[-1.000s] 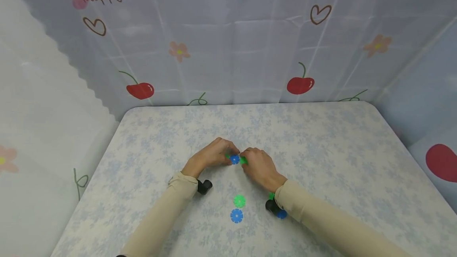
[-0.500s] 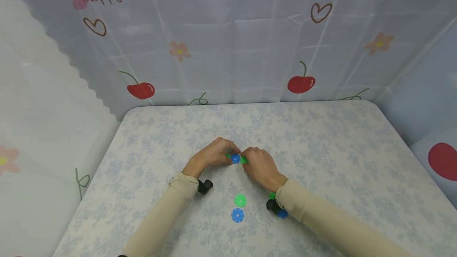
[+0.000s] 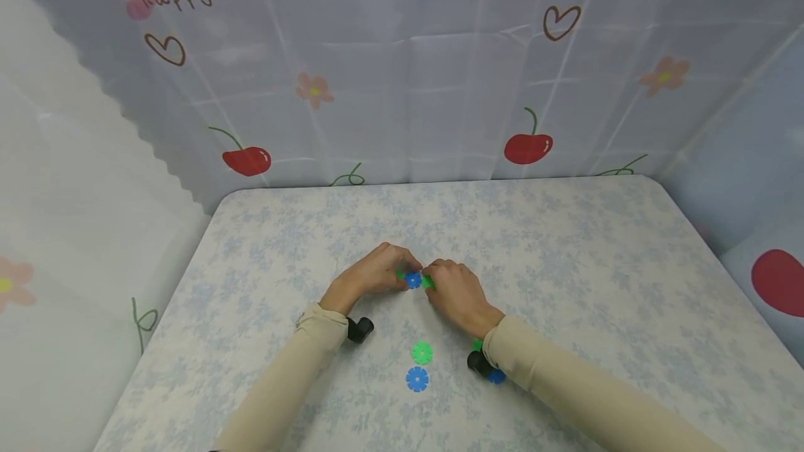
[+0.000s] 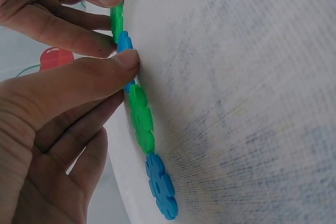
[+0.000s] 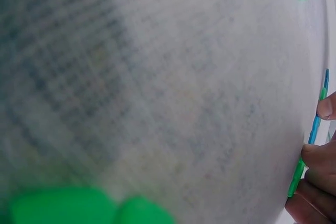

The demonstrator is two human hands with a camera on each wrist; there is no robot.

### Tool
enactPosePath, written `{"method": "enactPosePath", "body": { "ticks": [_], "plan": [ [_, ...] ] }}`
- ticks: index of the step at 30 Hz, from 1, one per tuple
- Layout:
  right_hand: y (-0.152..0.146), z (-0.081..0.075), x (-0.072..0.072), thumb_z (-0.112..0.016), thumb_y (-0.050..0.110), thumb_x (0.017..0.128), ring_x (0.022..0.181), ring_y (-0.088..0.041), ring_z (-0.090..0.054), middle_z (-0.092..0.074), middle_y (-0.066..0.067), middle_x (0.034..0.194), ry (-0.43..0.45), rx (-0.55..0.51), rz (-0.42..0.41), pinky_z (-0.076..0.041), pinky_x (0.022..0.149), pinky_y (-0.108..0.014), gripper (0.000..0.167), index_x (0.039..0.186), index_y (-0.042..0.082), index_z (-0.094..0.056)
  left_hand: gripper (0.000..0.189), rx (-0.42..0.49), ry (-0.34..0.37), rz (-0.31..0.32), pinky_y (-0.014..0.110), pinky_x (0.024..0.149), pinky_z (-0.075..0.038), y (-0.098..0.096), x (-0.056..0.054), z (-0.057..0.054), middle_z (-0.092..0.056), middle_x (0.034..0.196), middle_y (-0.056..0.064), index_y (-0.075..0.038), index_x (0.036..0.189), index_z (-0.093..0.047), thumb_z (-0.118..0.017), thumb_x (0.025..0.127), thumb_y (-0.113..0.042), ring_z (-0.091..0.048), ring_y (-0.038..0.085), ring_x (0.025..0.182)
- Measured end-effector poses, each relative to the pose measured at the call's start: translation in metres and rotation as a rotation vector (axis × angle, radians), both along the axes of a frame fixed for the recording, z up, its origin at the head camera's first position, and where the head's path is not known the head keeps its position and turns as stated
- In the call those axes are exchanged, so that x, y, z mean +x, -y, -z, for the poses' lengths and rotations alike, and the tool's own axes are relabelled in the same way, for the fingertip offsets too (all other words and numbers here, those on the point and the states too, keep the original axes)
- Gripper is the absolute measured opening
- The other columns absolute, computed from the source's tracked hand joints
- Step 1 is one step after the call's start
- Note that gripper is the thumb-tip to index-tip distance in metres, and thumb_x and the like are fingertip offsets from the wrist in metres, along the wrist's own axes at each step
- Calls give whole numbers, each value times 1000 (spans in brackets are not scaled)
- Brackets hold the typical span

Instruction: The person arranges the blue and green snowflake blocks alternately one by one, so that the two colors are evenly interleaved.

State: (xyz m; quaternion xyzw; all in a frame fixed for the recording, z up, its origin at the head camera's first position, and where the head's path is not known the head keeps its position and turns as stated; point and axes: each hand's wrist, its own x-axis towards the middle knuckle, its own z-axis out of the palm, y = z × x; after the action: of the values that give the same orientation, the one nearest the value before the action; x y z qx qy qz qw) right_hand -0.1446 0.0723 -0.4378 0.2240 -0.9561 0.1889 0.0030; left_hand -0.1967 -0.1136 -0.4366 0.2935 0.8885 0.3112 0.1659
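Observation:
A row of flower-shaped plastic discs, joined edge to edge, runs between the two hands. My left hand [image 3: 377, 269] pinches a blue disc [image 4: 124, 41] between thumb and fingers. Beyond that grip the row continues with a green disc [image 4: 140, 119] and, at its end, another blue disc [image 4: 160, 186]. A green disc [image 3: 428, 282] at the opposite end is pinched by my right hand [image 3: 457, 295], close against the left fingertips. How deep the slots of these two discs interlock is hidden by the fingers.
Nearer on the patterned tabletop [image 3: 301, 229] lie a loose green disc [image 3: 422, 353] and a loose blue disc [image 3: 417, 379]. By the right wrist camera [image 3: 479, 363], another green disc [image 3: 478, 344] and blue disc [image 3: 496, 376] are partly covered. A printed curtain [image 3: 408, 110] hangs behind.

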Motion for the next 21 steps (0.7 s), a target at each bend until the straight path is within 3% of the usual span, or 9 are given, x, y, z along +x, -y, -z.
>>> {"method": "enactPosePath", "body": {
  "ticks": [10, 16, 21],
  "plan": [
    [-2, 0, 3, -77, 10, 85, 99, -27, -65, -68, -10, 113, -32, 6, -1, -52, 86, -44, 27, 111, 6, -73, 37, -4, -8, -3, 32, 91, -53, 0, 1, 0, -71, 114, 8, -2, 113, -73, -81, 78, 3, -65, 22, 107],
    [-8, 1, 13, -79, 13, 84, 105, -28, -63, -66, -12, 118, -58, -36, -6, -51, 89, -43, 31, 113, 4, -72, 39, 23, 11, -3, 30, 91, -52, 3, 2, 2, -70, 115, 7, -3, 116, -71, -80, 78, 2, -65, 21, 108],
    [-10, 0, 23, -77, 10, 85, 103, -26, -64, -68, -10, 116, -58, -60, -35, -52, 86, -41, 28, 112, 4, -72, 32, 57, 6, 6, 31, 91, -52, 6, 0, 2, -70, 115, 6, -2, 117, -71, -70, 85, 5, -64, 21, 109]
  ]
}}
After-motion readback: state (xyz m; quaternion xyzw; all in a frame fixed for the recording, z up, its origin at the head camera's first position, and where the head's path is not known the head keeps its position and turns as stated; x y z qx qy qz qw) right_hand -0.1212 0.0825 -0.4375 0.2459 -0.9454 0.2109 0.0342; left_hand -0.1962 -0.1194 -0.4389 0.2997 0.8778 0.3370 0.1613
